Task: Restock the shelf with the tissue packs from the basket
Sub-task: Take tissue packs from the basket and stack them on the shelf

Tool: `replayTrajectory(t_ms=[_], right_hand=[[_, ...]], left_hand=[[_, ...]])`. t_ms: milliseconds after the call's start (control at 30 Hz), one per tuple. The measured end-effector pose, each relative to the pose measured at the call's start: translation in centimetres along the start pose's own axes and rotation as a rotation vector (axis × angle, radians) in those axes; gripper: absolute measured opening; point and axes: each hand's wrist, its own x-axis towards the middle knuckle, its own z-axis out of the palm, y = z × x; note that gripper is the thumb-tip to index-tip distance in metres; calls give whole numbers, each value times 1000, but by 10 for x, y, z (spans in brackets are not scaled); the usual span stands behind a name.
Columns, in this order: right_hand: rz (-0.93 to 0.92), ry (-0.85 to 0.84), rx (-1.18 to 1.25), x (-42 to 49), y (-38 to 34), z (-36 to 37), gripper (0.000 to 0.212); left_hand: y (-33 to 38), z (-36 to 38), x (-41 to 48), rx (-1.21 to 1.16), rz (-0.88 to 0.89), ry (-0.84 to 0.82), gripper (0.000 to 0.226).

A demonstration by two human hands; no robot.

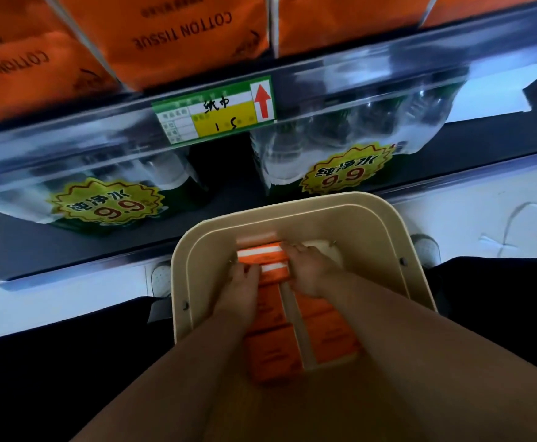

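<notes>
A beige basket [385, 237] stands on the floor below the shelf and holds several orange tissue packs [334, 333]. Both my hands are down inside it. My left hand [243, 283] grips the left end of an orange-and-white tissue pack [265, 255] at the far side of the basket, and my right hand [311, 272] grips its right end. The shelf [356, 68] above carries large orange cotton tissue packs [178, 36] behind a clear front rail.
A green and yellow price tag [214, 111] hangs on the shelf rail. Below it lie shrink-wrapped water bottle packs [340, 141] with yellow 9.9 stickers on a dark lower shelf. White shoes [162, 277] stand either side of the basket on the pale floor.
</notes>
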Motion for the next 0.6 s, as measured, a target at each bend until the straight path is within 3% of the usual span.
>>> replayTrajectory(t_ms=[133,300,433,600], right_hand=[[25,138,-13,-5,-4,12,65],[-16,85,61,-2,-7,23,81],[-24,99,44,3,-11,30,81],[-39,116,39,7,-16,32,66]], left_hand=[[0,5,2,-13,-63,73,65],[6,1,5,-175,-254,191,81],[-2,-4,15,-237,-215,130,75],[-6,-5,17,-248,-154,131,61]])
